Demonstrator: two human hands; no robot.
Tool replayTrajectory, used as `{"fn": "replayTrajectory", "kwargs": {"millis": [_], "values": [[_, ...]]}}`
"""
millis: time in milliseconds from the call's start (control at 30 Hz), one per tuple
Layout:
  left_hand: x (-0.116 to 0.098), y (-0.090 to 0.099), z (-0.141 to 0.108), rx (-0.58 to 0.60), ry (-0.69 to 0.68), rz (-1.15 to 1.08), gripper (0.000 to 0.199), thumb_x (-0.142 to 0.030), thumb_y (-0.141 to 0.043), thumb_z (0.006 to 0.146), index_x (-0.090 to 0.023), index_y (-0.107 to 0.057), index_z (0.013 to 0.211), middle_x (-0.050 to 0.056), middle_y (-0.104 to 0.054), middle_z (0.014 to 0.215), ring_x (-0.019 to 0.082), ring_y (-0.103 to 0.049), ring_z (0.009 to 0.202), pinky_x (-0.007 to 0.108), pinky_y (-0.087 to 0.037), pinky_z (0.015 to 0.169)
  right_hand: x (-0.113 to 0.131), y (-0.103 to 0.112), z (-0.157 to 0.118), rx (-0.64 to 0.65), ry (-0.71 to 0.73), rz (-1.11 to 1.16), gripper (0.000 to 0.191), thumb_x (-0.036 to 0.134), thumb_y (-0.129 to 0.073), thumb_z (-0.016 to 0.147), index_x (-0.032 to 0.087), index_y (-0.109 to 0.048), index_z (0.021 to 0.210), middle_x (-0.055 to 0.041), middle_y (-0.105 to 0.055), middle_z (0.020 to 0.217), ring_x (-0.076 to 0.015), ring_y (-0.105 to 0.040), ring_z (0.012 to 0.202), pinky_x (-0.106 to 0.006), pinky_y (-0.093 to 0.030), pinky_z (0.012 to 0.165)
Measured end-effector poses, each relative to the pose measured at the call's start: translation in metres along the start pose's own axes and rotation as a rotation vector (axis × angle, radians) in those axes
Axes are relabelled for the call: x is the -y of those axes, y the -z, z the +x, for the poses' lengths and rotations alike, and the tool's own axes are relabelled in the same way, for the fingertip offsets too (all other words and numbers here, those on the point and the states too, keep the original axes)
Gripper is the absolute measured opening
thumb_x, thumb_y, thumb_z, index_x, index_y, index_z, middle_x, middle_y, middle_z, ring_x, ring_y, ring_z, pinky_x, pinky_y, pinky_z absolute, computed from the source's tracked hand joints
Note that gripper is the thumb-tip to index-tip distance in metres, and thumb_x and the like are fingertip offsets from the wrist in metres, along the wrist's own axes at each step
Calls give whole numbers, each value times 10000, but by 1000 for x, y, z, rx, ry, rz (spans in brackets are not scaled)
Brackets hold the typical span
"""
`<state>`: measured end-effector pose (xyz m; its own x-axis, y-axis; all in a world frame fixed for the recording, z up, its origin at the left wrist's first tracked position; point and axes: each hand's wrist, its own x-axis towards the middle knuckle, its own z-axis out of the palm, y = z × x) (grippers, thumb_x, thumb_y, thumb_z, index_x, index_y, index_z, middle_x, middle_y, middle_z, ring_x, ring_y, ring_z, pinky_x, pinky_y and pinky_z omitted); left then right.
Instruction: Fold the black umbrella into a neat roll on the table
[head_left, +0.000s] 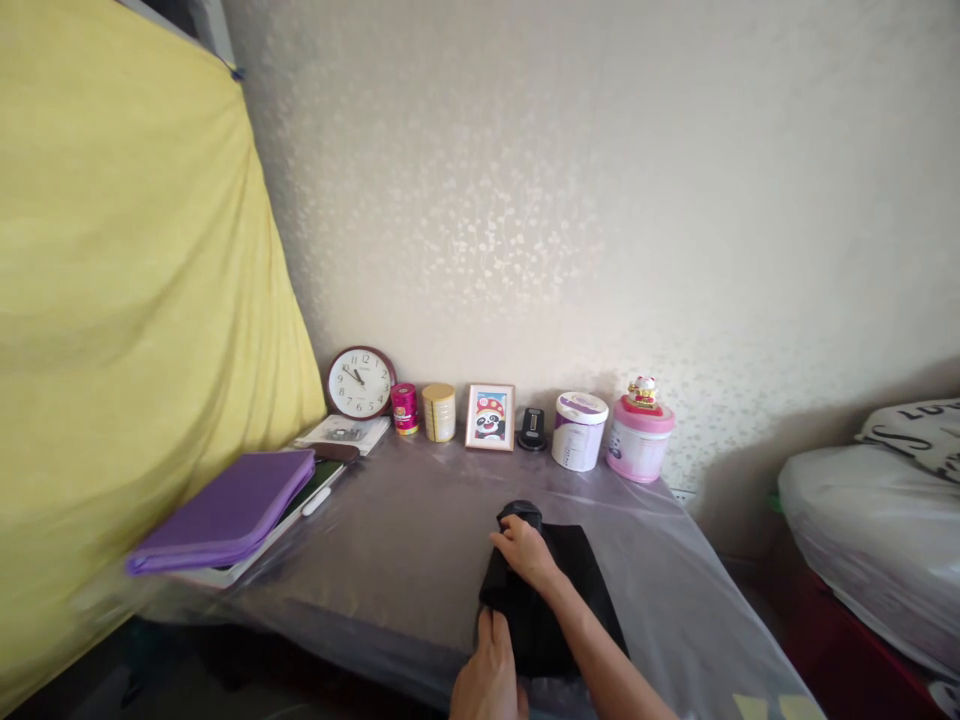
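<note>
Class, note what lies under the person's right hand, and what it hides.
Under the right hand lies black fabric on a plastic-sheeted table. The patch beneath the palm is covered, so its detail cannot be seen.

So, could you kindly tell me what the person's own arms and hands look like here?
The right hand and forearm are bare, with no sleeve, glove, watch or bracelet showing. The left hand is ungloved too, though the bottom of the picture cuts it off, so its wrist does not show.
</note>
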<state>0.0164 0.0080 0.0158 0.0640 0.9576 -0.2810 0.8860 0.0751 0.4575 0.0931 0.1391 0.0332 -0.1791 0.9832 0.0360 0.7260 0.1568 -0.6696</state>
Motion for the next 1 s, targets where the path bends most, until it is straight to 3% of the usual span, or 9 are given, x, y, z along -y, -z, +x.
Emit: {"fn": "replayTrajectory", "kwargs": {"millis": [100, 200, 333, 433, 567, 733, 833, 1000], "values": [[3, -1, -3, -37, 38, -24, 708, -98, -405, 707, -101, -158, 1370, 148, -146, 1444, 238, -479, 1129, 277, -416, 860, 4, 2, -2, 2, 21, -112, 206, 247, -485, 769, 151, -597, 911, -57, -696, 756, -168, -632, 756, -216, -388, 611], [6, -1, -7, -114, 6, -11, 701, -127, -432, 701, -202, -215, 1364, 52, -66, 1468, 257, -383, 1215, 305, -397, 916, 8, 3, -3, 55, 45, -78, 217, 257, -450, 791, 156, -582, 932, -37, -696, 680, -149, -638, 683, -209, -387, 588], [5, 3, -2, -44, -108, 62, 824, -79, -473, 650, -406, -146, 1332, -38, 28, 1457, 312, -516, 1071, 415, -470, 805, 8, 3, -4, 113, 124, 19, 207, 249, -400, 816, 174, -586, 868, -1, -685, 613, -117, -631, 608, -193, -395, 578], [2, 2, 7, 28, -92, 60, 863, -18, -425, 641, -413, -79, 1326, -7, 39, 1456, 279, -597, 943, 378, -498, 730, 5, 3, -8, 112, 175, 40, 221, 228, -388, 820, 193, -605, 835, 12, -684, 631, -106, -627, 595, -187, -406, 578], [1, -7, 16, 13, -51, 65, 789, 26, -268, 678, -384, -84, 1327, -8, -19, 1456, 245, -617, 904, 329, -498, 708, -4, 4, -23, -48, 328, -9, 260, 247, -372, 847, 229, -627, 893, 0, -689, 784, -131, -620, 741, -222, -433, 683], [2, -19, 20, -32, -29, 53, 767, 20, -245, 682, -384, -97, 1317, -19, -54, 1455, 249, -631, 850, 351, -498, 697, -27, 9, -23, -211, 507, -129, 266, 236, -398, 851, 213, -662, 875, -44, -652, 1018, -190, -537, 974, -320, -396, 870], [1, -20, 20, -40, -18, 63, 764, 25, -223, 685, -395, -98, 1311, -27, -52, 1446, 233, -635, 828, 356, -501, 693, -40, 11, 1, -230, 484, -182, 272, 241, -401, 852, 207, -655, 943, -52, -621, 1105, -205, -488, 1076, -360, -369, 926], [-1, -16, 18, -17, -21, 72, 804, 51, -200, 663, -405, -65, 1311, -36, -24, 1448, 212, -630, 855, 327, -492, 696, -48, 25, 35, -283, 287, -234, 299, 252, -382, 866, 170, -602, 1050, -97, -567, 1191, -210, -485, 1109, -380, -354, 949]]}}
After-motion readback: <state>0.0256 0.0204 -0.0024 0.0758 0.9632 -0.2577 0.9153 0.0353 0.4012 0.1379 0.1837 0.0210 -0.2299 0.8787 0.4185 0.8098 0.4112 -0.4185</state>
